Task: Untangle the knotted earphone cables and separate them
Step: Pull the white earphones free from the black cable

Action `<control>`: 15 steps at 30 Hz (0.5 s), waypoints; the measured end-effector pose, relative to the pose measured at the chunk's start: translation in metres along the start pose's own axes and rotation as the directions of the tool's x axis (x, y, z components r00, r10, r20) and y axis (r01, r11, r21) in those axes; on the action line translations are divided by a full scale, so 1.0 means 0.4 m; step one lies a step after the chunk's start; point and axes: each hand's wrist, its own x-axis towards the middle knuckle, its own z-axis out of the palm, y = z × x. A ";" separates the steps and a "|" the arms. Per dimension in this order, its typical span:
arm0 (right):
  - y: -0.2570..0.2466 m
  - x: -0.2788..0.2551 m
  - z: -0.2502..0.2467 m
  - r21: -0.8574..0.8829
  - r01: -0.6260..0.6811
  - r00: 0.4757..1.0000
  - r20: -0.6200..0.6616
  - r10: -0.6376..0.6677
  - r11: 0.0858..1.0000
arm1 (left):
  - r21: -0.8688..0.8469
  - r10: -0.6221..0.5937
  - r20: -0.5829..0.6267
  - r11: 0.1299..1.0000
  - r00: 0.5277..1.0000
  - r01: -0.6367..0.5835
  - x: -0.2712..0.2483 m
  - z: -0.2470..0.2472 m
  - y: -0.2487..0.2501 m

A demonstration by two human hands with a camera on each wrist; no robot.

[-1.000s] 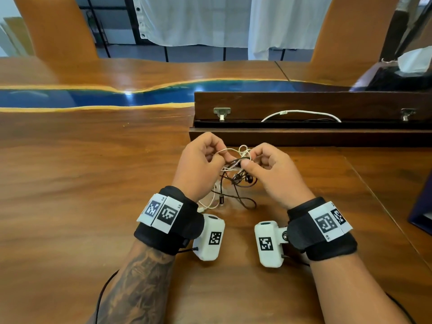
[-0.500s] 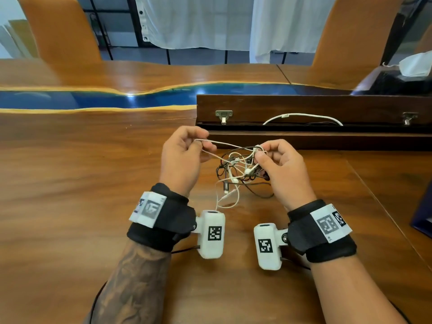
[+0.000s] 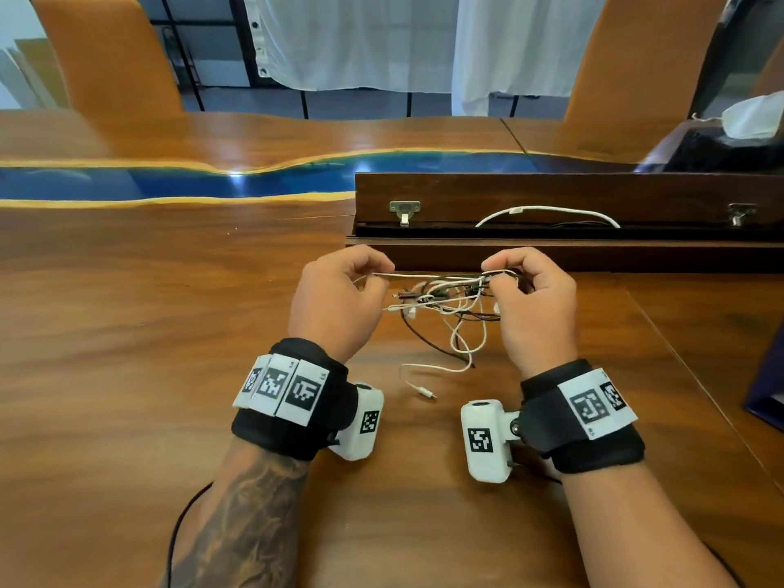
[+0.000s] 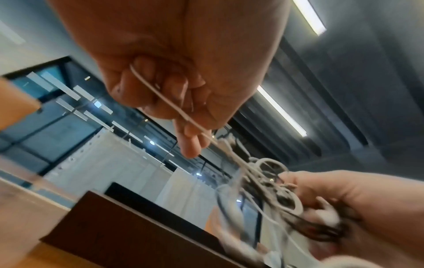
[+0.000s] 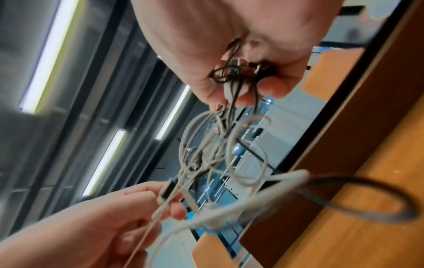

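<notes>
White cable (image 3: 428,275) and black cable (image 3: 428,343), knotted together, held up between both hands above wooden table (image 3: 148,333), near side of open box (image 3: 551,193).

Step in hand, as judged: teasing one white strand out of tangle (image 3: 449,297); knot not yet undone, cables not yet apart. Task at early-to-middle stage.

Left hand (image 3: 335,299): fingers curled, thumb and forefinger pinching white strand, drawn taut rightward to tangle. Left wrist view: strand running across curled fingers (image 4: 160,87).

Right hand (image 3: 534,299): fingers curled round bunched end of tangle; right wrist view shows black loops (image 5: 231,74) clamped against palm, white loops hanging below.

Loose ends: white tail with plug (image 3: 426,392) lying on table between wrists; black loop drooping to table under tangle.

Next move, as judged: slack first, not more pull, since tension likely to tighten knot; then plug end or earbud fed back through loop holding strand. Fine pinch needed; thin cable apt to slip or kink.

Also present: separate white cord (image 3: 547,212) inside box, well apart from hands.
</notes>
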 end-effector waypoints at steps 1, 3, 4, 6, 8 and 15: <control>-0.001 -0.001 0.001 -0.029 0.023 1.000 -0.013 -0.023 0.999 | 0.079 -0.003 0.013 0.997 1.000 0.002 -0.003 0.000 0.000; -0.002 -0.003 0.000 -0.005 0.022 1.000 -0.007 -0.022 1.000 | 0.122 -0.004 0.001 0.993 1.000 0.004 -0.007 0.000 0.004; 0.000 -0.002 -0.002 0.011 0.002 1.000 0.008 -0.002 1.000 | 0.072 -0.002 -0.020 0.997 1.000 0.004 -0.004 0.000 0.004; 0.008 0.001 -0.004 0.009 -0.048 0.998 0.037 0.047 0.999 | -0.164 -0.040 -0.063 0.986 0.997 0.029 0.005 -0.004 0.007; 0.010 0.006 -0.003 0.018 -0.107 0.992 0.076 0.105 0.994 | -0.434 -0.125 -0.058 0.897 0.990 0.088 0.008 -0.010 0.017; -0.029 -0.001 -0.001 0.313 -0.262 0.954 0.224 0.197 0.913 | -0.630 -0.188 0.029 0.759 0.982 0.164 0.005 -0.015 0.032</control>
